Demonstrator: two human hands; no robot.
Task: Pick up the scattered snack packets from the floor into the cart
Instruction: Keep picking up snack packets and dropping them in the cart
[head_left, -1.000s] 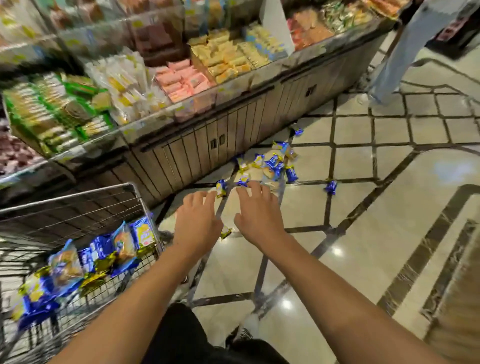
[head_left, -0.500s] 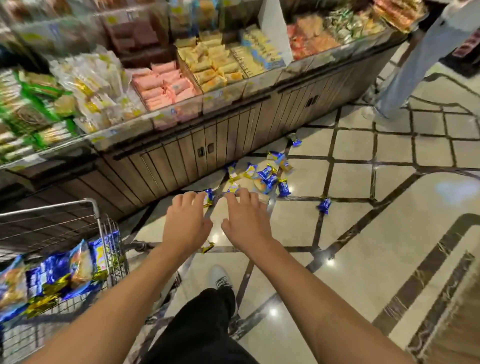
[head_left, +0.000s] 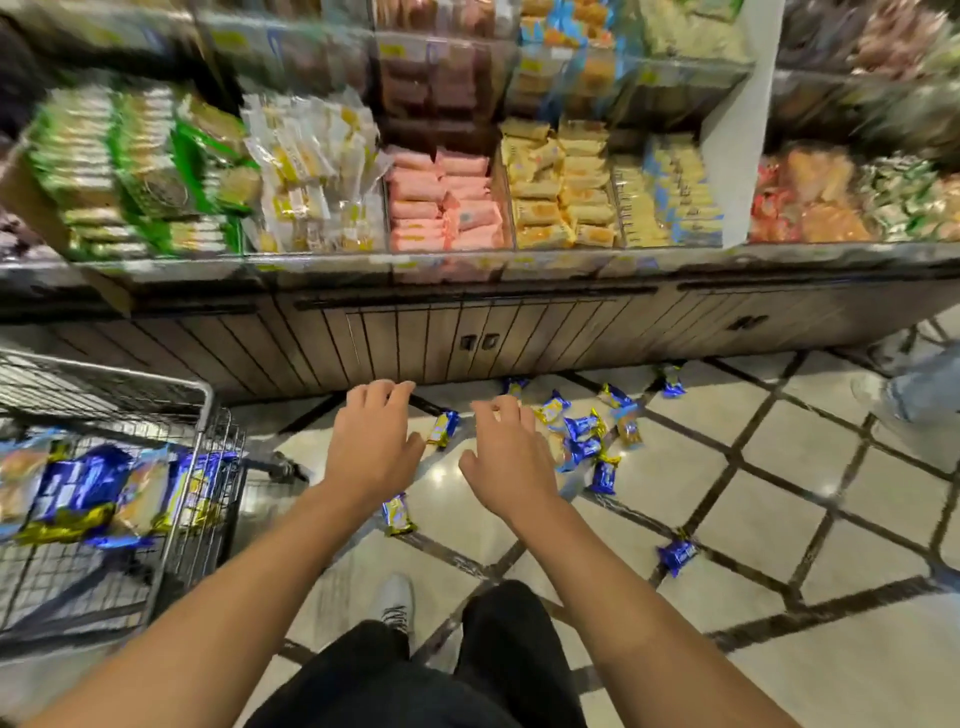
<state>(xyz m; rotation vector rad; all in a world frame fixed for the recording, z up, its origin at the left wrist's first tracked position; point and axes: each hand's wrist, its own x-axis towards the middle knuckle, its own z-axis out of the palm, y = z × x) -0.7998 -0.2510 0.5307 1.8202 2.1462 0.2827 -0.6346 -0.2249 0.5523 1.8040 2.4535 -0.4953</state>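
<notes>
Nearest you, your legs and one shoe (head_left: 396, 597) stand on the tiled floor (head_left: 779, 519). Your left hand (head_left: 371, 441) and right hand (head_left: 506, 457) reach out side by side above the floor, fingers loosely spread and slightly bent, holding nothing.

To your left stands the cart (head_left: 202, 395), and it already holds a pile of packets (head_left: 88, 493), so by my reading the job is partly done. A fair number are left. One packet (head_left: 399, 514) lies on the floor just below your left wrist, another (head_left: 443, 428) sits between your two hands, and a lone one (head_left: 676, 555) lies well apart to the right. The main cluster (head_left: 587, 431) is just beyond your right hand, near the foot of the cabinet (head_left: 415, 338), with two stragglers (head_left: 671, 382) close to the cabinet base.

The packets are small, pillow-shaped wrappers in shiny blue with gold or yellow ends, crimped at both ends; some look paler. They seem light and slippery.

Farther off, shelves (head_left: 467, 208) of other snacks rise, blurred.
</notes>
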